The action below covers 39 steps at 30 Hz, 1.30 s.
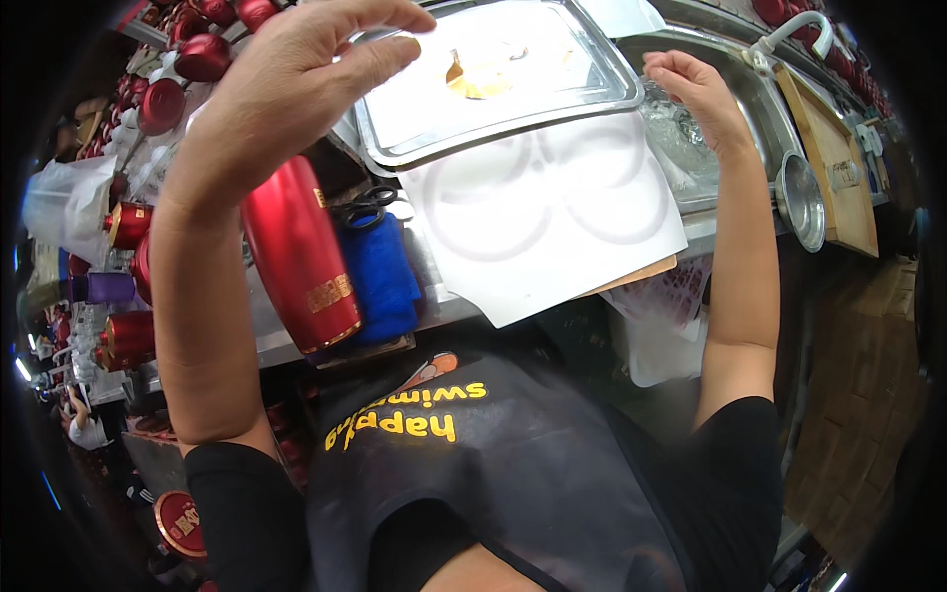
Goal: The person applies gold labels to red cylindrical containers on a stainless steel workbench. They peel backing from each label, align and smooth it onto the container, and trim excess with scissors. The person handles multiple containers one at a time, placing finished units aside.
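Note:
My left hand (286, 94) is raised over the left edge of a shallow metal tray (498, 134). Its thumb and forefinger stand apart, with nothing visible between them. In the tray, small gold-coloured pieces (480, 89) lie on a glaringly bright white surface. My right hand (698, 99) hovers beside the tray's right end, above the sink's near edge. Its fingers are curled together; whatever they may hold is too small to make out. Partly under the tray lies a white sheet (533, 271) with large round impressions, on top of a brown board (631, 277).
A tall red bottle (296, 261) leans near my left forearm, beside black scissors (367, 205) and a blue cloth (380, 276). Several red containers crowd the left. On the right are a metal sink (764, 104), a faucet (789, 37), a metal bowl (801, 200) and a wooden frame (834, 163).

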Motion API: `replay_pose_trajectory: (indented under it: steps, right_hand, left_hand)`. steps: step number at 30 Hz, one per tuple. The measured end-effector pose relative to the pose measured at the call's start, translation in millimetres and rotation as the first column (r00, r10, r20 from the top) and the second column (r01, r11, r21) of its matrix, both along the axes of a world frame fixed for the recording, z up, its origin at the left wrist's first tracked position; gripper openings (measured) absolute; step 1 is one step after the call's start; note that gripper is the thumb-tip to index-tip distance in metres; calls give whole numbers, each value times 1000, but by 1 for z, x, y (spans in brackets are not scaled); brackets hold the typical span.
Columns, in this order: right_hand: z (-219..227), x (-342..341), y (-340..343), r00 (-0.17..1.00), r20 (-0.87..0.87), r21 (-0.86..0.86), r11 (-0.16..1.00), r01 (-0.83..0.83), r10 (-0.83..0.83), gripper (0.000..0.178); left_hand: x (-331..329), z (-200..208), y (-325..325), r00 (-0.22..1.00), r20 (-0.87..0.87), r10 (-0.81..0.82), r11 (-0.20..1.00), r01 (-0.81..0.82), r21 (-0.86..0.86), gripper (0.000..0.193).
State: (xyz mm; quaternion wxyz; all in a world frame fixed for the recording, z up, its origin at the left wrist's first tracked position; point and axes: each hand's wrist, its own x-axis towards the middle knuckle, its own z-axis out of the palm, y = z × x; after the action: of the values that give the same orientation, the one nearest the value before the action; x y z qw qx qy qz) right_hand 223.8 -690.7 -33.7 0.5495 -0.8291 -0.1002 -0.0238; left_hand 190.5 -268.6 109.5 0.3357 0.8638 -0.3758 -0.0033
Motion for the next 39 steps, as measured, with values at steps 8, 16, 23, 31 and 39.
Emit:
replay_pose_trajectory:
  steps: [8, 16, 23, 31, 39]
  right_hand:
    - [65, -48, 187, 883, 117, 650, 638, -414, 454, 17]
    - [71, -94, 270, 882, 135, 632, 646, -427, 451, 16]
    - [69, -123, 298, 901, 101, 558, 726, -402, 422, 13]
    - [73, -134, 307, 934, 222, 279, 899, -337, 281, 22]
    - [69, -141, 322, 851, 344, -93, 916, -391, 398, 19]
  left_hand:
    - [-48, -26, 3, 958, -285, 14, 950, -101, -295, 49]
    - [-97, -30, 51, 914, -372, 163, 808, -340, -481, 24]
    - [-131, -34, 86, 921, -20, 390, 883, -380, -276, 19]
    - [-143, -47, 112, 914, -63, 401, 876, -403, -265, 21]
    - [-149, -52, 123, 938, -116, 325, 901, -345, -264, 14]
